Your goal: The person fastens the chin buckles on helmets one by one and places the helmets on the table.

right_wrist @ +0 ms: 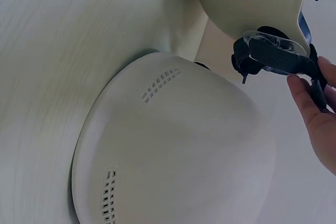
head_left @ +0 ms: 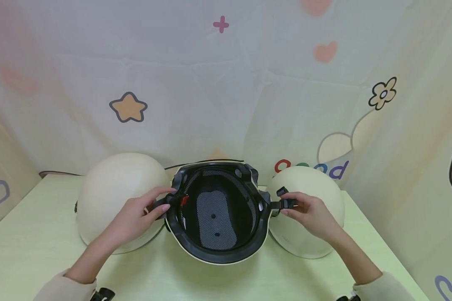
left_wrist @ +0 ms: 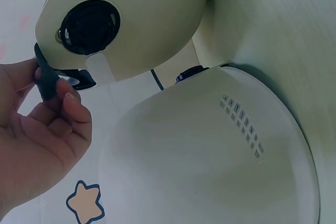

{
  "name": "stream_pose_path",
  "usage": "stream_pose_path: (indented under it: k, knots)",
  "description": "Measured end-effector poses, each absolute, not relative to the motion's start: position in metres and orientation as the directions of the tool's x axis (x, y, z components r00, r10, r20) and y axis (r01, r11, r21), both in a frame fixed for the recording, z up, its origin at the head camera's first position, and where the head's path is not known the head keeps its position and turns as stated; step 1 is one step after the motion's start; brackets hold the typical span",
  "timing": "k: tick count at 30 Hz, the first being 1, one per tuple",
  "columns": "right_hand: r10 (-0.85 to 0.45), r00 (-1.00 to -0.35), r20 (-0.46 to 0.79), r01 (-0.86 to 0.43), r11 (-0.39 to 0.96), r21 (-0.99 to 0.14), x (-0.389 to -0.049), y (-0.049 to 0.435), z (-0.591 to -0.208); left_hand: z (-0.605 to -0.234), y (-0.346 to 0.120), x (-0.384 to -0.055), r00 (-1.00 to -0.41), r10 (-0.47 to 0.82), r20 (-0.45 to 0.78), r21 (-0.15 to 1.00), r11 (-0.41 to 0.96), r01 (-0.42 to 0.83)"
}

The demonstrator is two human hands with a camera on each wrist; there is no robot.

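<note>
An upturned cream helmet (head_left: 219,258) sits between two others, its black padded inside facing up toward me. My left hand (head_left: 135,215) pinches a black webbing chin strap (left_wrist: 48,83) at the helmet's left edge, between thumb and fingers. On the opposite edge, my right hand (head_left: 313,212) pinches the other strap (right_wrist: 278,59) near its black buckle (head_left: 286,203). A small red tab (head_left: 184,200) shows inside by the left strap. In the left wrist view, a round black fitting (left_wrist: 90,27) marks the helmet's side.
A second cream helmet (head_left: 120,179) stands dome up on the left, behind my left forearm. To the right is a third helmet (head_left: 305,179), also dome up. All are on a pale green table (head_left: 34,230), with a printed cloth (head_left: 196,96) hanging behind it.
</note>
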State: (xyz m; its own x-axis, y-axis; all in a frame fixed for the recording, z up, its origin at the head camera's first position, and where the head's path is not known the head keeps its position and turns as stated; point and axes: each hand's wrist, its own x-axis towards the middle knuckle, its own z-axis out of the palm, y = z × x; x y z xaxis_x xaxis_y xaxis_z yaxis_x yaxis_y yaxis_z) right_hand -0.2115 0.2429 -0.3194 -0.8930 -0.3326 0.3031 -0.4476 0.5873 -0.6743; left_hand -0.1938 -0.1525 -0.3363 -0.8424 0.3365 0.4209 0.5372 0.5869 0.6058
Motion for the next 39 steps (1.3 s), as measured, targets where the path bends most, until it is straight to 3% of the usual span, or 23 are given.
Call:
stream_pose_path:
  k: [8,19,28,39]
  knots:
    - [-0.393,-0.830,0.397,-0.558,0.595,-0.578,-0.214,0.243,-0.329,-0.336,-0.152,-0.198,-0.860,0.354,0.368,0.595,0.621,0.510]
    - [-0.393,-0.733,0.556,-0.645,0.661,-0.383,-0.215,0.240,-0.326,-0.336,-0.150,-0.201,-0.851,0.323,0.414,0.589,0.618,0.521]
    - [-0.374,-0.799,0.471,-0.577,0.699,-0.423,-0.215,0.241,-0.322,-0.338,-0.146,-0.202,-0.818,0.298,0.492,0.569,0.601,0.562]
    - [-0.385,-0.809,0.445,-0.572,0.690,-0.444,-0.214,0.239,-0.314,-0.339,-0.148,-0.206,-0.740,0.337,0.582,0.557,0.497,0.665]
